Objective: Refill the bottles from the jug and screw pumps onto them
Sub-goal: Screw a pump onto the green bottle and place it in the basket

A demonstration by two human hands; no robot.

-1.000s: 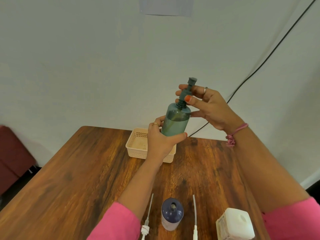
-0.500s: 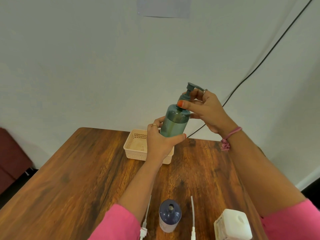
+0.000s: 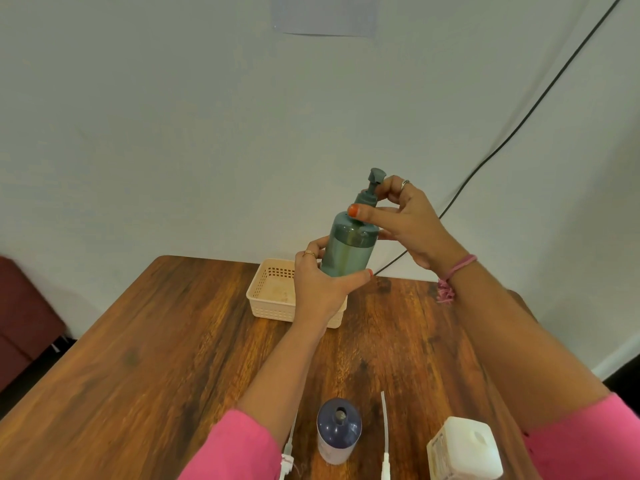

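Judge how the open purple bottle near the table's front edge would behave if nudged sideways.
The purple bottle stands upright and looks taller than wide, so a high push would probably tip it rather than slide it. Its neck has no pump, so tipping could spill any contents. How full it is cannot be seen, so its weight is uncertain.

Desk (image 3: 173,358) was glossy grained wood. Teal bottle (image 3: 348,254) looked translucent smooth plastic, pump (image 3: 372,188) matt plastic. Basket (image 3: 266,299) was perforated cream plastic; jug (image 3: 464,448) white matt plastic.
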